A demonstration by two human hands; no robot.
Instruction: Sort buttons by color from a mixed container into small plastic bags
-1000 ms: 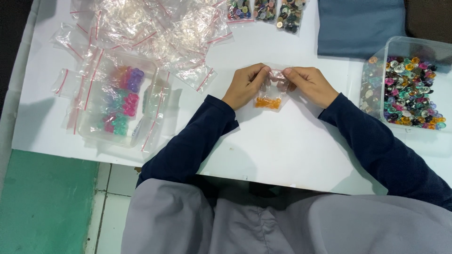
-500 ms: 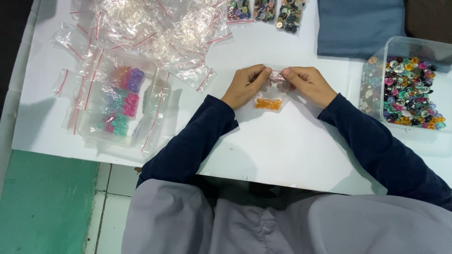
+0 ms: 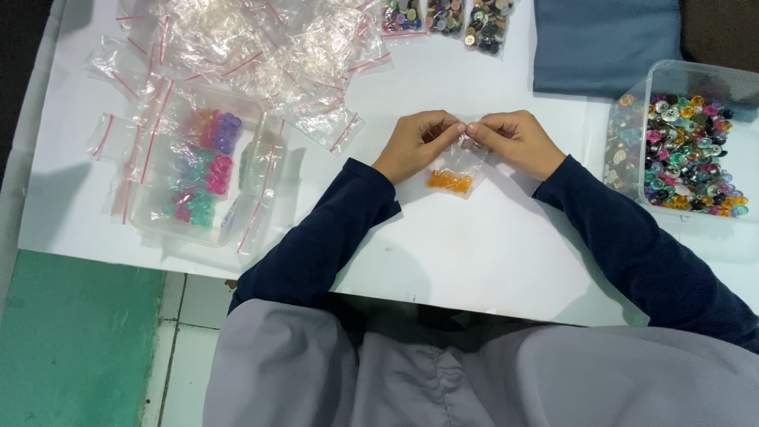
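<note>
Orange buttons (image 3: 450,181) fill a clear bag (image 3: 457,164) — left hand (image 3: 414,144) and right hand (image 3: 518,141) pinch its top.

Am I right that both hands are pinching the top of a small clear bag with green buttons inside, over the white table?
Not quite: the head view shows the buttons in the small clear bag are orange, not green. The rest holds: the left hand and right hand both pinch its top edge over the white table.
</note>
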